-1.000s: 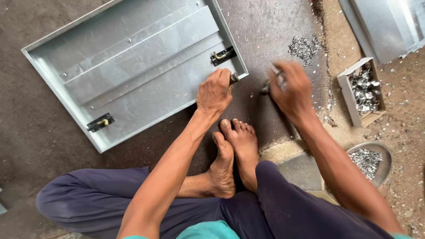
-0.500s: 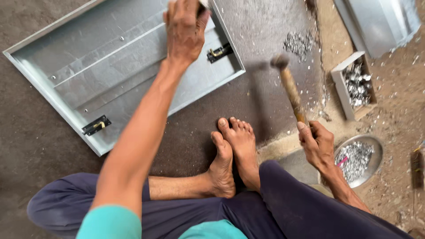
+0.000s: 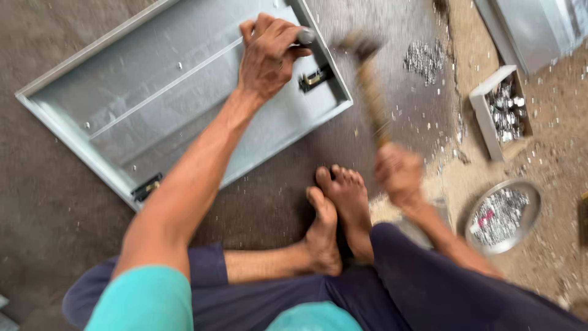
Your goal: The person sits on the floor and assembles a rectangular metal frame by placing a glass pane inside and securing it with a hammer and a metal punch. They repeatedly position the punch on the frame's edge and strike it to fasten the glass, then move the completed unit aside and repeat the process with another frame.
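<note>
A grey sheet-metal panel (image 3: 153,104) with folded edges lies flat on the dark floor mat. My left hand (image 3: 266,55) is over its right side, closed around a short metal rod (image 3: 304,37), just above a dark hinge (image 3: 315,78) on the panel's right edge. My right hand (image 3: 399,175), blurred by motion, grips the wooden handle of a hammer (image 3: 367,92). The hammer's head is up near the panel's right edge, close to the rod. A second hinge (image 3: 146,186) sits at the panel's lower corner.
My bare feet (image 3: 337,214) rest on the mat below the panel. A small box of metal parts (image 3: 490,113) and a round metal dish of small parts (image 3: 505,214) sit at the right. Loose metal bits (image 3: 422,58) lie above. Another metal panel (image 3: 533,27) is top right.
My left hand has settled over the panel's right edge with the rod. My right hand has swung the hammer leftward, toward the rod. The view has shifted slightly.
</note>
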